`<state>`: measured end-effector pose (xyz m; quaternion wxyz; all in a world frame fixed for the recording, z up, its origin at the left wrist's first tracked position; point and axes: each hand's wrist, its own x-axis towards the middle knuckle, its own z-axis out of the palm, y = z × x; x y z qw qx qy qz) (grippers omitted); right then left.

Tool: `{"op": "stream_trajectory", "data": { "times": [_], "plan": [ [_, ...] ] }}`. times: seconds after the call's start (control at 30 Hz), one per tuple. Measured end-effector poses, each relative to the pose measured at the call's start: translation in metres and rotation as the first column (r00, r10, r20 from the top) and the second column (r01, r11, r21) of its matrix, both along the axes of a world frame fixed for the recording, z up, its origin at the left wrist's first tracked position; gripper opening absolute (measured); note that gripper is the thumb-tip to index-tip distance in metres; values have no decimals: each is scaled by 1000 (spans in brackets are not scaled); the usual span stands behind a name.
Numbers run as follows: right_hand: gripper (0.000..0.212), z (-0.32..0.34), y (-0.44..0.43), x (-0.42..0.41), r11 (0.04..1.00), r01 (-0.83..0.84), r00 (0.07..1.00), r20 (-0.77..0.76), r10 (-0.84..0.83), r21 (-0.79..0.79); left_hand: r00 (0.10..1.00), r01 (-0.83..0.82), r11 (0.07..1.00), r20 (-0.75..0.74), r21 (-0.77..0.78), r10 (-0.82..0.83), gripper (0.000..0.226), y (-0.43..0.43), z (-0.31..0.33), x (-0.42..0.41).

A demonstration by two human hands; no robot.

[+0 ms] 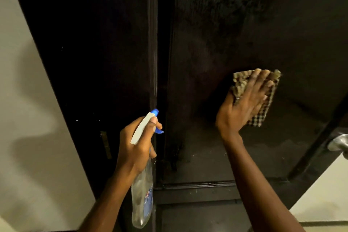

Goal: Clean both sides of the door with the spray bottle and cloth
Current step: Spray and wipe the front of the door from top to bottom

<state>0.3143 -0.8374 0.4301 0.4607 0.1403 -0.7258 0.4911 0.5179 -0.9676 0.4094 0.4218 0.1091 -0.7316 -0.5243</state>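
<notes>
A dark, glossy door [235, 24] fills most of the view, its panel streaked with damp patches. My right hand [243, 103] presses a checked brown-and-cream cloth [263, 111] flat against the door panel, fingers spread over it. My left hand [137, 143] grips a clear spray bottle [142, 194] by its neck, held upright near the door's left edge. The bottle has a white head and a blue nozzle and trigger, pointing at the door. It looks nearly empty.
A dark door frame [84, 62] stands to the left, with a brass strike plate [106, 145] set in it. Pale wall [28, 118] lies further left. A silver door handle [339, 143] juts out at the right edge, with pale wall below it.
</notes>
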Motion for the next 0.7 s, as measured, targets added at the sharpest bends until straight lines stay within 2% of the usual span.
{"op": "stream_trajectory", "data": {
  "times": [0.07, 0.1, 0.17, 0.23, 0.27, 0.33, 0.4, 0.5, 0.57, 0.6, 0.63, 0.7],
  "plan": [
    [75, -16, -14, 11, 964, -7, 979, -195, 61, 266, 1000, 11, 1000, 3, -4, -11, 35, 7, 4, -8],
    [73, -31, -16, 13, 908, 8, 952, -280, 121, 419, 1000, 18, 1000, 4, -1, -18, 35, 10, 6, -13],
    [72, -67, -7, 11, 758, 64, 905, -358, 230, 649, 999, 37, 999, -2, 1, -37, 36, 17, 9, -21],
    [72, -97, 21, -3, 636, 157, 894, -383, 235, 756, 999, 53, 999, -9, 0, -53, 37, 22, 9, -31],
    [74, -107, 39, -14, 612, 181, 899, -382, 214, 770, 998, 59, 998, -11, -3, -59, 37, 25, 8, -36],
    [84, -113, 80, -41, 630, 194, 920, -362, 150, 752, 998, 69, 998, -13, -11, -69, 37, 33, 6, -45],
    [87, -97, 115, -68, 724, 179, 942, -327, 68, 666, 997, 80, 997, -17, -7, -80, 39, 43, 7, -55],
    [79, -47, 129, -88, 933, 57, 990, -141, -6, 356, 996, 84, 996, -23, 10, -83, 40, 61, 8, -68],
    [73, -18, 114, -86, 992, 46, 998, -57, -40, 119, 996, 79, 997, -36, 16, -78, 40, 71, 9, -75],
    [72, -10, 106, -82, 996, 49, 998, -45, -46, 70, 996, 76, 997, -42, 13, -76, 39, 76, 10, -78],
    [71, -9, 101, -80, 995, 46, 997, -71, -39, 91, 996, 74, 997, -46, 9, -74, 39, 82, 11, -82],
    [68, -28, 99, -78, 945, 45, 977, -211, 26, 325, 996, 75, 997, -52, 0, -75, 39, 94, 13, -90]
  ]
}}
